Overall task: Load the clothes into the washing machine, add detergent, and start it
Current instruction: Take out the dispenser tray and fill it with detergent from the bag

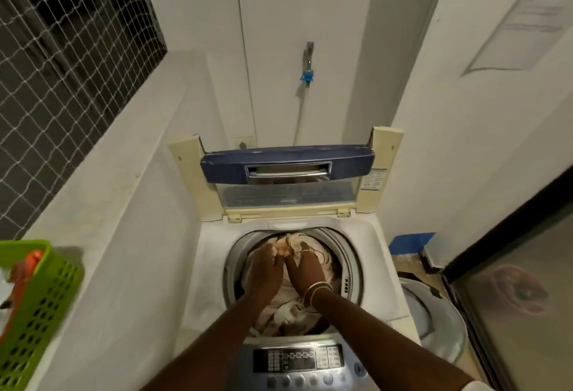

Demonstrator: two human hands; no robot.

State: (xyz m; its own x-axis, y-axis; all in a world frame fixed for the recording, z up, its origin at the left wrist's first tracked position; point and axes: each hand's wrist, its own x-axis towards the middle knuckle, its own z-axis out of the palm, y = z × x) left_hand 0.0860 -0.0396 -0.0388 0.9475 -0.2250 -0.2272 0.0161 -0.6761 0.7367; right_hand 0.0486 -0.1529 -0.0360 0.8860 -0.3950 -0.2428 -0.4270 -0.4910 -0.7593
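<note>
On the ledge at the left edge sits a green basket (40,307) with something orange in it, too blurred to name; if the detergent is there, reaching for it means turning away from a load that is not yet settled. In the washing machine (210,266) the clothes (279,313) are heaped high, close to the near rim of the drum, so a fold could probably spill over the rim and get trapped under the lid (286,167), which stands upright at the far edge; packed to one side, the load might also spin unevenly. The left hand (263,269) reaches down into the drum, back of the hand up, its grip closed by the fingertips on a bunch of pale cloth at the drum's far side. The right hand (305,266) lies just beside it, touching it, fingers spread and bent into the same bunch, so its grip also holds fabric. The bangles (316,293) on that wrist could snag a loose thread when the arm is pulled out
</note>
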